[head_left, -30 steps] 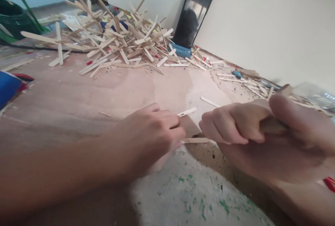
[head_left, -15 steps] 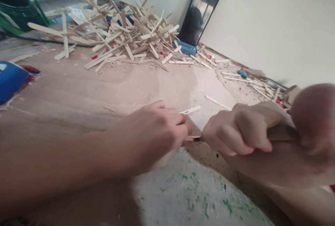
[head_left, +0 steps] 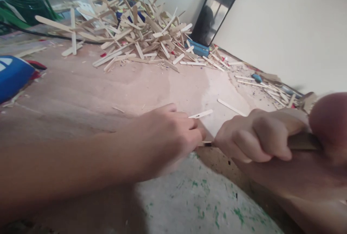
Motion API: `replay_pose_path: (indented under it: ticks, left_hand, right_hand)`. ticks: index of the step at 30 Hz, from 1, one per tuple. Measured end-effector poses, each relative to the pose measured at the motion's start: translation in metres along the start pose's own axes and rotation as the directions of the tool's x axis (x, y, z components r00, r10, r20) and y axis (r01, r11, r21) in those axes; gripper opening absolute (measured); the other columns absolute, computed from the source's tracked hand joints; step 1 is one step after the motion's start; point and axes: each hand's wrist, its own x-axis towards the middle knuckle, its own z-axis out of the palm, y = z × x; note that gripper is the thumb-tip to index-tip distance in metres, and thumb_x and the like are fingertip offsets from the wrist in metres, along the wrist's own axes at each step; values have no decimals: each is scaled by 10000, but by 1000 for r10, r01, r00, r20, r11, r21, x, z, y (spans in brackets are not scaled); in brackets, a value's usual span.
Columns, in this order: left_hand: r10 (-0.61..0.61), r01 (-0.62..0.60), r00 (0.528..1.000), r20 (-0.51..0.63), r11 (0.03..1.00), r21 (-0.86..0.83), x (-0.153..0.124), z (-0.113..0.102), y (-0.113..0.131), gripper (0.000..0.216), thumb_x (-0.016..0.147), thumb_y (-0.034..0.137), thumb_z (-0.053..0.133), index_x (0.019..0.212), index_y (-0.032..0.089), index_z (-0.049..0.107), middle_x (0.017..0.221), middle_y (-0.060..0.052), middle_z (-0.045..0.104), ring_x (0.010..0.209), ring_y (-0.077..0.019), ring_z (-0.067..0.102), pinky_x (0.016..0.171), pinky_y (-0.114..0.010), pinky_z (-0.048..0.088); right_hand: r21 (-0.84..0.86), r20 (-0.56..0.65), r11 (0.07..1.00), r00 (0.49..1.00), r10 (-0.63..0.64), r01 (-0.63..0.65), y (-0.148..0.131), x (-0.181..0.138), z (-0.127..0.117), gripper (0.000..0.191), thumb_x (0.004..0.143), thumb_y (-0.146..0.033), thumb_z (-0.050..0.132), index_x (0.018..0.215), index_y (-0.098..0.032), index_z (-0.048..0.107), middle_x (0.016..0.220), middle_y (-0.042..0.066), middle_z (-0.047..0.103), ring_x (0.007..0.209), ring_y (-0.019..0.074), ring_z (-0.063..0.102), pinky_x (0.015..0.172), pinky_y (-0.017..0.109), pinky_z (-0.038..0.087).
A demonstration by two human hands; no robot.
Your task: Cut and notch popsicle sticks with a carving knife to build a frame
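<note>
Clasping tan handle [head_left: 303, 142] in my right hand [head_left: 257, 136], fingers curled round it; my left hand [head_left: 173, 132], fingers bunched, holding wooden stick [head_left: 201, 144] at near edge of worktable [head_left: 116, 91]. Green container [head_left: 24, 4] behind, interior too dark to tell contents; heap of sticks [head_left: 146, 35] and leaning phone [head_left: 221, 9] by pale wall [head_left: 287, 28]. Blue object [head_left: 15, 78] at left: white marking, unreadable.

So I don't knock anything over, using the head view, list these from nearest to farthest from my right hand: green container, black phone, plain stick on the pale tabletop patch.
From your right hand:
1. Plain stick: just beyond the hand, slightly left.
2. Black phone: farther back, left, standing tilted.
3. Green container: far left, at the back.
</note>
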Motion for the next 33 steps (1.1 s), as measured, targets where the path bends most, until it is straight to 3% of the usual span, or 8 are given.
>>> replay_pose_path:
  ticks: [7,12,14,17,19,22,26,33]
  left_hand:
    - [18,-19,999,-40,1000,-23,-1,6,-4,162,1096,118,673,998,245,651,936,18,753,848,-242,744,812,-446,483]
    - [8,-8,999,-41,1000,8,-4,9,-5,103,1068,165,710,1035,253,668,944,13,767,806,-225,714,807,-424,497]
    - [8,-6,999,-48,999,33,-4,10,-5,80,1060,188,718,1044,252,674,944,4,774,805,-226,712,808,-415,498]
    - [-1,5,998,-60,999,50,-2,11,-5,88,1053,212,730,994,250,677,895,2,774,799,-228,721,791,-405,491]
    - [-34,34,999,-17,999,41,2,11,-5,105,1034,219,758,963,249,686,874,9,785,799,-222,735,775,-393,485]
    - [-73,70,993,96,997,29,7,9,-5,85,1015,223,777,976,246,705,902,13,816,832,-222,771,769,-387,481]
    - [-104,95,982,157,993,64,15,6,-3,119,1005,248,777,927,245,687,886,2,825,793,-246,779,740,-408,465]
    - [-176,164,944,279,984,64,25,3,0,120,1027,266,767,928,244,703,920,-16,856,846,-263,797,743,-401,460]
  right_hand:
    - [-13,64,1000,998,16,-15,0,2,-1,891,1148,-867,491,605,-189,295,533,-17,265,522,145,266,556,361,301]
    - [-27,-68,994,993,101,-103,5,-9,-3,852,1101,-866,620,626,-208,359,608,-6,302,621,181,342,645,392,349]
    - [-9,-96,996,992,83,-85,5,-8,-4,813,1118,-794,662,631,-214,365,605,-19,273,604,170,326,631,382,336]
    - [30,-29,999,999,-18,19,3,-2,-5,764,1157,-559,699,621,-210,282,557,-47,199,522,127,256,555,351,289]
    - [33,5,999,1000,-9,9,1,-2,-6,737,1125,-432,738,619,-206,252,545,-46,202,513,125,260,540,348,295]
    - [-82,-79,994,995,59,-65,-1,-3,-9,708,1131,-570,722,636,-212,363,607,-1,348,645,193,414,647,395,374]
    - [37,-96,999,995,-1,4,2,2,-17,652,1055,-540,796,659,-256,363,601,-44,229,559,175,287,584,404,365]
    - [43,-133,999,991,-14,20,8,-2,-4,687,999,-663,833,703,-285,341,615,-45,251,574,194,335,570,406,372]
